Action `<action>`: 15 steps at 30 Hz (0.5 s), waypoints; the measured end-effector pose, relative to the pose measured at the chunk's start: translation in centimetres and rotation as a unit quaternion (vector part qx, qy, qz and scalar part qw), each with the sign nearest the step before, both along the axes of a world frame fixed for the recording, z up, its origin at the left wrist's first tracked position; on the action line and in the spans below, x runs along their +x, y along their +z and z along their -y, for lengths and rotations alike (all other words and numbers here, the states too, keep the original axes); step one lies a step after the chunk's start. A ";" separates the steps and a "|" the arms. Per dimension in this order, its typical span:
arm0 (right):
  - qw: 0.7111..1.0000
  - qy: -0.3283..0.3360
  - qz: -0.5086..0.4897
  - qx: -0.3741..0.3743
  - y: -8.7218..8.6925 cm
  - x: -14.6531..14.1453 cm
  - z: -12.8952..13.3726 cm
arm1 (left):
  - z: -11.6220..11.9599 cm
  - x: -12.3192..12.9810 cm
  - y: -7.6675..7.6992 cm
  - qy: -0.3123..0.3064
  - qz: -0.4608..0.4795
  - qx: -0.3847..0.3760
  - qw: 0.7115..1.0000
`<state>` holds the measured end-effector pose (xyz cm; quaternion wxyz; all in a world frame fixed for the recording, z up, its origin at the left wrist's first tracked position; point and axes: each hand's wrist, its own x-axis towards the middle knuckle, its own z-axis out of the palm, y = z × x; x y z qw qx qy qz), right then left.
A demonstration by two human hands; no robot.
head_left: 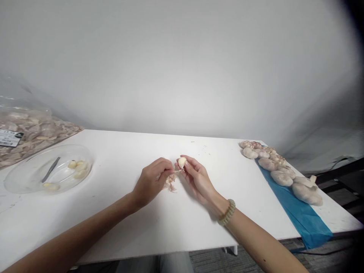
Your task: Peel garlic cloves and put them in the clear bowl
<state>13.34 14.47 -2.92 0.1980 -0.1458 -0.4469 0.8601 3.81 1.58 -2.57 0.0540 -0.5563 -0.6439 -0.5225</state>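
A pale garlic clove (182, 162) is held between the thumb and fingers of my right hand (199, 178), over the middle of the white table. Close on its left, my left hand (155, 178) pinches a thin strip of garlic skin (176, 171) that reaches toward the clove. Loose pinkish skins (170, 183) lie on the table beneath my left fingers. Whether that strip is still joined to the clove I cannot tell.
At left, a clear plastic dish (17, 178) holds several peeled cloves (81, 167) and a slim grey tool (51, 169). Behind it lie heaped skins (42, 131) with a labelled bag. Several garlic bulbs (281, 177) line a blue strip (295, 212) along the right edge.
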 end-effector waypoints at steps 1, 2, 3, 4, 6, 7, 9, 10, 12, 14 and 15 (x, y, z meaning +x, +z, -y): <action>1.000 0.004 -0.001 -0.001 0.0 0.0 0.0 | 0.0 0.0 0.0 0.003 0.002 0.001 1.000; 1.000 0.009 -0.003 -0.001 0.1 0.0 0.1 | 0.0 -0.1 0.0 0.008 0.006 -0.002 1.000; 1.000 0.012 -0.005 -0.002 0.1 0.0 0.1 | 0.0 -0.1 0.0 0.013 0.011 -0.006 1.000; 1.000 0.014 -0.006 -0.004 0.2 -0.1 0.2 | 0.1 -0.2 0.1 0.020 0.016 -0.011 1.000; 1.000 0.018 -0.004 -0.014 0.3 -0.1 0.2 | 0.2 -0.5 0.2 0.035 0.025 -0.023 0.999; 1.000 0.019 -0.001 -0.021 0.3 -0.1 0.3 | 0.2 -0.6 0.3 0.043 0.031 -0.028 0.998; 0.999 0.021 0.005 -0.034 0.4 -0.1 0.3 | 0.3 -1.0 0.4 0.058 0.047 -0.041 0.996; 0.999 0.020 0.006 -0.037 0.4 -0.1 0.3 | 0.3 -1.2 0.5 0.064 0.058 -0.052 0.995; 0.999 0.018 0.008 -0.037 0.4 0.0 0.2 | 0.4 -1.6 0.5 0.074 0.079 -0.075 0.991; 0.999 0.021 0.008 -0.034 0.4 0.0 0.2 | 0.4 -1.9 0.3 0.079 0.089 -0.106 0.987; 0.999 0.025 0.008 -0.033 0.3 0.0 0.2 | 0.3 -2.0 0.2 0.080 0.088 -0.124 0.985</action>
